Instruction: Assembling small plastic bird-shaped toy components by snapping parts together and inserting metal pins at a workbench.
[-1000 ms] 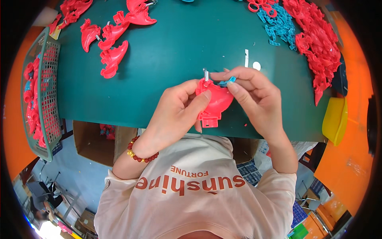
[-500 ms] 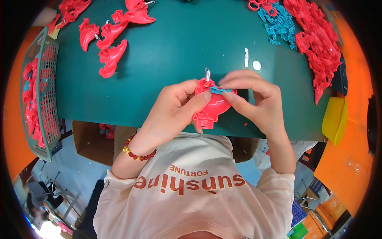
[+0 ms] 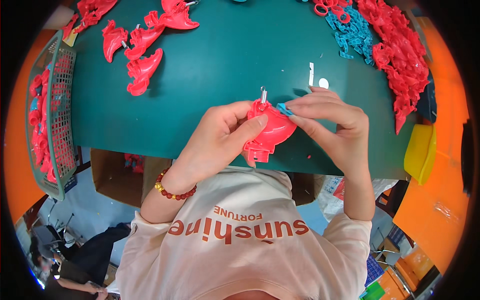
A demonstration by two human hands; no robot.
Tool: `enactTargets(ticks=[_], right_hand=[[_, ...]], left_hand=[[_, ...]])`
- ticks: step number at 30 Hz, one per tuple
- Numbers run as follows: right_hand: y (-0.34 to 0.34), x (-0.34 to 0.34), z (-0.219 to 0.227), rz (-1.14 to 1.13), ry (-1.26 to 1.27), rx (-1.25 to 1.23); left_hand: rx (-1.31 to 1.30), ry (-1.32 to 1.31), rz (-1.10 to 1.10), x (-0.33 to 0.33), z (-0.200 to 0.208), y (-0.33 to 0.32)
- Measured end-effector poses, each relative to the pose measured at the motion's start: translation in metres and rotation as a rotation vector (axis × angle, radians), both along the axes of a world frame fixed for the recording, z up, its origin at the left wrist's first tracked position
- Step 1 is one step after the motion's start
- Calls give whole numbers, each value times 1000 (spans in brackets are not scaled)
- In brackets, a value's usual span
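My left hand [image 3: 224, 131] grips a glossy red plastic shell [image 3: 274, 132] over the table's near edge, its thumb on the shell's face. A metal spring [image 3: 263, 95] with a hooked end stands up from the shell's top. Between the thumb and fingers of my right hand [image 3: 330, 119] is a small blue plastic clip [image 3: 284, 109], held at the shell's upper right rim. Whether the clip touches the shell I cannot tell. The fingers of my left hand behind the shell are mostly hidden.
On the green table [image 3: 225, 60], several red shells [image 3: 145, 72] lie far left. Blue clips [image 3: 355, 35], red rings [image 3: 332, 7] and a heap of red parts [image 3: 400, 65] lie far right. A green basket [image 3: 62, 115] stands left, a yellow bin [image 3: 421, 152] right. Another person [image 3: 75, 280] is lower left.
My right hand has moved right with the blue clip, from the shell's middle top to its upper right rim. The left hand still grips the shell. Another person has appeared lower left.
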State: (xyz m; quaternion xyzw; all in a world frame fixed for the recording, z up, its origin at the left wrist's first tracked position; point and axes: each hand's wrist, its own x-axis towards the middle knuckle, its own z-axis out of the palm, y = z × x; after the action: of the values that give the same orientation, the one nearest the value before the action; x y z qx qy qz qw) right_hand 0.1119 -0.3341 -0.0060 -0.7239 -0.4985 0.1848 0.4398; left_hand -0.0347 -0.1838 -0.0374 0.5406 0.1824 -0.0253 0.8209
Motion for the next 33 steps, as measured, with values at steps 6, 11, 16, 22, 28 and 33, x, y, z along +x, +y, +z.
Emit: enactTargets(ticks=[6, 11, 16, 22, 28, 33], right_hand=[[2, 2, 2, 26, -63, 9], [3, 2, 0, 43, -32, -30], [5, 0, 4, 17, 129, -74], [3, -3, 0, -44, 223, -79], [4, 7, 9, 12, 353, -290], [-1, 14, 0, 161, 885, -417]], left_hand=[[-26, 15, -23, 1, 6, 3], [-37, 20, -9, 0, 3, 1], [-17, -14, -51, 0, 1, 5], [-38, -35, -49, 1, 2, 3], [183, -83, -73, -4, -5, 0], [269, -171, -143, -2, -3, 6]])
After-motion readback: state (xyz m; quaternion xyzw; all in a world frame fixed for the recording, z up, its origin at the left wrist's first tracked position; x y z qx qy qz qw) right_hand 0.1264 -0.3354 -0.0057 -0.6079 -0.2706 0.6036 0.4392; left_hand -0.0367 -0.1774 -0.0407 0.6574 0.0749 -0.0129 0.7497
